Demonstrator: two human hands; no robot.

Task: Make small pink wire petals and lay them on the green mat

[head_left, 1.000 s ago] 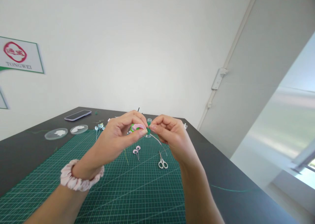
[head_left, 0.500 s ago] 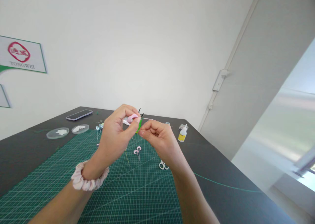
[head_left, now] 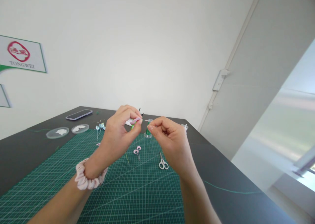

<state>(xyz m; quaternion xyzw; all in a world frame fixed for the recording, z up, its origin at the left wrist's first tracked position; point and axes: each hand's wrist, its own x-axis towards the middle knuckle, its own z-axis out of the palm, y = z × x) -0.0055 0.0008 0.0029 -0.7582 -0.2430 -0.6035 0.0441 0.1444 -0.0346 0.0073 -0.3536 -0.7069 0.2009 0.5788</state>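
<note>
My left hand, with a pale scrunchie at the wrist, pinches a curled pink piece between thumb and fingers. My right hand is a short way to the right, thumb and forefinger pressed together; whatever they hold is too fine to make out. A thin pale line shows between the two hands, and I cannot tell whether it joins them. Behind my right fingertips a green thread spool stands upright. Two small pink flower pieces on wire stems lie below the hands, left of white-handled scissors.
A green cutting mat covers much of the dark table. On the left are a phone, two shallow dishes with white pieces, and pale blue flower pieces. A bottle tip shows behind my right hand.
My right hand has moved right, away from my left, uncovering the green spool and the scissor blades and hiding most of the glue bottle. The pink piece has turned flatter in my left hand.
</note>
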